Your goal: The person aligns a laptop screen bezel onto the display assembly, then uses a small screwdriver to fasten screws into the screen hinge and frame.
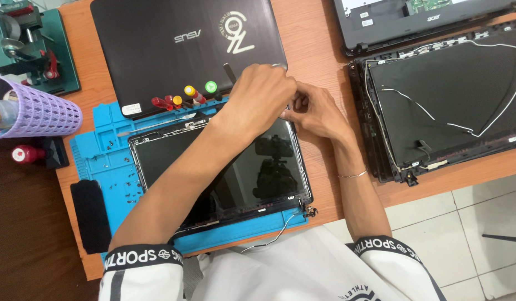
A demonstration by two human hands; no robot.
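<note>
Both hands meet at the far right corner of the screen panel, which lies face up on the blue mat on the table. The left hand is curled, knuckles up, over that corner and seems to pinch a thin dark tool that sticks out beyond it. The right hand is bent in beside it, fingertips on the panel's edge; whether it grips anything I cannot tell.

The glass is bare, so a slip of the tool could scratch or crack it. Prying too hard at one corner may snap the frame. The loose cable trailing off the near edge could catch on a sleeve. Small screws lie scattered on the mat, and a forearm resting there could sweep them off. The screwdrivers just beyond the hands could roll onto the panel.
</note>
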